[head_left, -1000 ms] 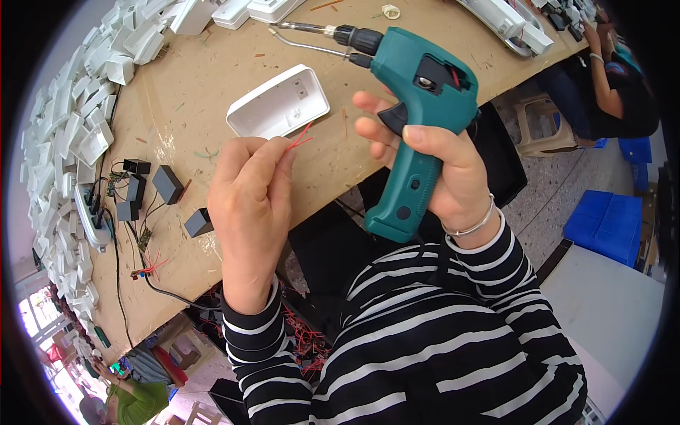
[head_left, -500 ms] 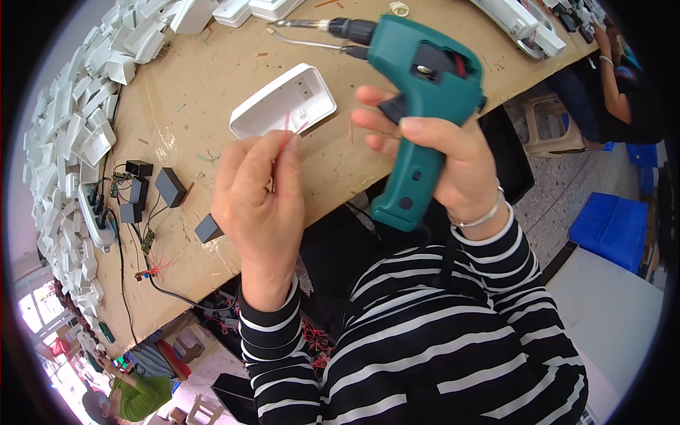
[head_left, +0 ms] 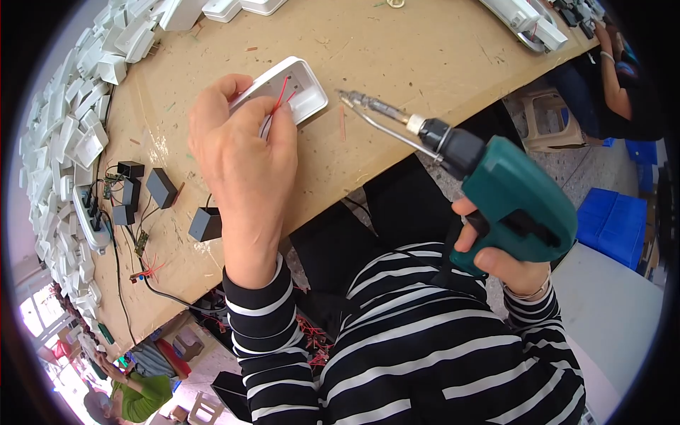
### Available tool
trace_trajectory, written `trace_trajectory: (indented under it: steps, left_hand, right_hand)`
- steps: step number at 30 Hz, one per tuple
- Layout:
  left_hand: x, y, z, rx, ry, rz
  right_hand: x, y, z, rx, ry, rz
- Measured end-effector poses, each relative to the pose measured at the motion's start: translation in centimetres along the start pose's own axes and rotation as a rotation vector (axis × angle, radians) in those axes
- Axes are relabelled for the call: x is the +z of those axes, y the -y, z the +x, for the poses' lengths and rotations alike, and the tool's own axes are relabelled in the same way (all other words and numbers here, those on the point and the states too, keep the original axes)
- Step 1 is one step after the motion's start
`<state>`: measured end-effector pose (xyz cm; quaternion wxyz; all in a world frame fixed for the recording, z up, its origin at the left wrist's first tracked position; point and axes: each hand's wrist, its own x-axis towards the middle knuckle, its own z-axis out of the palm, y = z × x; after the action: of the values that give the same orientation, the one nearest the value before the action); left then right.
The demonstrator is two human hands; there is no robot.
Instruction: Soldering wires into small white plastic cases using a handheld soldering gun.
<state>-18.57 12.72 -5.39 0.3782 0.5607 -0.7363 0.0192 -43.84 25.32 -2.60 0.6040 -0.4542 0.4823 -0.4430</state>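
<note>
My right hand [head_left: 513, 269] grips a green soldering gun [head_left: 528, 191] by its handle. The gun's metal tip and curved feed tube point left, toward a white plastic housing [head_left: 312, 99] lying open side up on the table. Over the near left part of that housing is my left hand [head_left: 244, 142], its thumb and forefinger closed on thin red wires [head_left: 282, 91]. One wire end stands up against the housing's inside, where small metal contacts show. Another finger curls over the housing's left rim; my hand hides that side.
White housings [head_left: 92, 142] are heaped along the left edge. Black boxes [head_left: 161, 188], wired boards and a white power strip [head_left: 92, 219] lie nearer. A white lamp-like part [head_left: 528, 25] sits at the far right. Other people are at the right and lower left.
The soldering gun has swung down and right, its tip now beside the housing. My left hand has moved slightly left and up, bringing the red wires over the housing.
</note>
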Motion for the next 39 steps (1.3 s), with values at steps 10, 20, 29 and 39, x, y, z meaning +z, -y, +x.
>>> trace_trajectory:
  steps: [10, 20, 29, 39]
  left_hand:
    - [0.3, -0.5, 0.5, -0.045, 0.084, 0.141]
    - [0.5, -0.6, 0.6, -0.061, 0.084, 0.168]
    - [0.5, -0.4, 0.6, -0.059, 0.089, 0.143]
    - [0.5, -0.5, 0.5, -0.039, 0.073, 0.163]
  right_hand:
    - [-0.1, -1.5, 0.7, -0.137, 0.152, -0.14]
    - [0.8, -1.0, 1.7, -0.051, 0.099, -0.197]
    - [1.4, -0.7, 3.2, -0.042, 0.083, -0.179]
    - [1.5, 0.1, 4.4, -0.138, 0.079, -0.291]
